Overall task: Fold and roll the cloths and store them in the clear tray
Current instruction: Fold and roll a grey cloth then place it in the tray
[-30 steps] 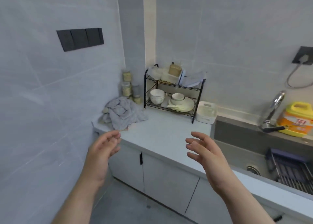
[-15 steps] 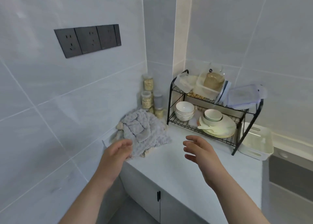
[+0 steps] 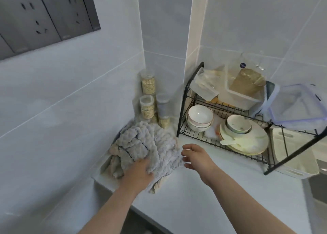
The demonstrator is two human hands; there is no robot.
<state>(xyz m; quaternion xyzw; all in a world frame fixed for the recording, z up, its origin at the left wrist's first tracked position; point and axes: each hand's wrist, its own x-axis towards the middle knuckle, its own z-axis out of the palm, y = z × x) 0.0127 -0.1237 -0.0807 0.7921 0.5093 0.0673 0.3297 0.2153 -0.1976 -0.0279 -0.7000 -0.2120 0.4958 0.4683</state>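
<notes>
Pale grey wall tiles meet at a corner above a white countertop (image 3: 185,194), where a heap of crumpled grey waffle-weave cloths (image 3: 150,148) lies beside stacked clear jars (image 3: 148,99) of oats. To the right stands a black wire dish rack (image 3: 230,145) with bowls and plates; a whitish slotted tray (image 3: 297,156) sits partly behind its end frame, well apart from the heap.

This looks like the very first step: picking up a cloth. The left hand (image 3: 139,170) rests on the heap's near edge, its fingers buried in the fabric, so I cannot tell how they are set. The right hand (image 3: 196,156) hovers just beside the heap, fingers loosely spread and empty.

Next, one cloth probably needs separating from the pile and spreading flat on the bare counter.
</notes>
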